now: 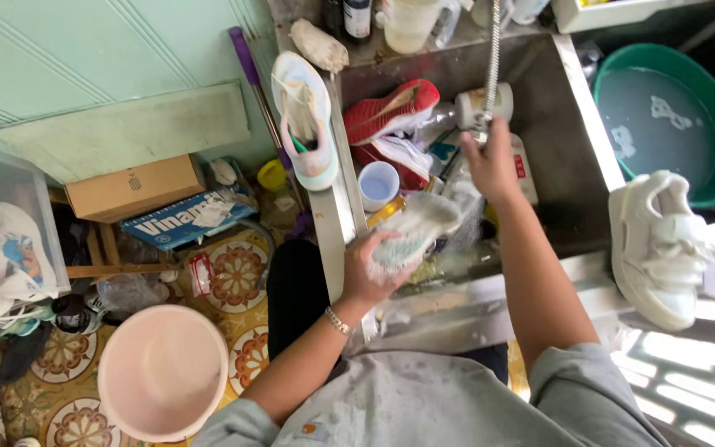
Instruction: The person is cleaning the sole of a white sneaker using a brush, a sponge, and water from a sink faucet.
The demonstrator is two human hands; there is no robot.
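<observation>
My left hand (371,269) grips a soapy pale shoe (418,225) over the steel sink (563,149). My right hand (491,161) is closed around the spray head of a metal hose (492,58), and water sprays onto the shoe. A red and white sneaker (391,112) lies at the sink's back left, beside a small blue cup (378,184).
A white and mint sneaker (308,116) rests on the sink's left rim; a white strap shoe (659,248) sits on the right ledge. A green basin (672,116) stands far right, a pink bucket (161,372) on the patterned floor, with cardboard boxes (134,189) at left.
</observation>
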